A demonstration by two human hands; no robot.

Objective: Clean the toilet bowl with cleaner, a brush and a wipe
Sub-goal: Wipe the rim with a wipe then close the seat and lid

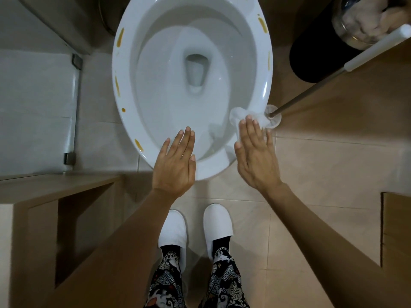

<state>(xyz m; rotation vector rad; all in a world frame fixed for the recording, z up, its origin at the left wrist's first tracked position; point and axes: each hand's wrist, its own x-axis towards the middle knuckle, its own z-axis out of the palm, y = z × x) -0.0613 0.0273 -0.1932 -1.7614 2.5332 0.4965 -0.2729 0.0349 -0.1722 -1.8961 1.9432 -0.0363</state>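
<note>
Toilet bowl [124, 121], seen from above, its rim marked with brownish-yellow streaks. The left hand [175, 161] lies over the near rim, fingers straight and together, holding nothing. The right hand [253, 152], fingers extended, presses a white wipe [239, 113] against the bowl's near-right rim. The brush [311, 87] (long handle, white grip) stands just right of the bowl, apparently in a clear holder.

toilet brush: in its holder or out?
In. The brush stands with its lower end inside the clear holder on the floor beside the bowl; handle leans up right, neither hand grips it.
</note>
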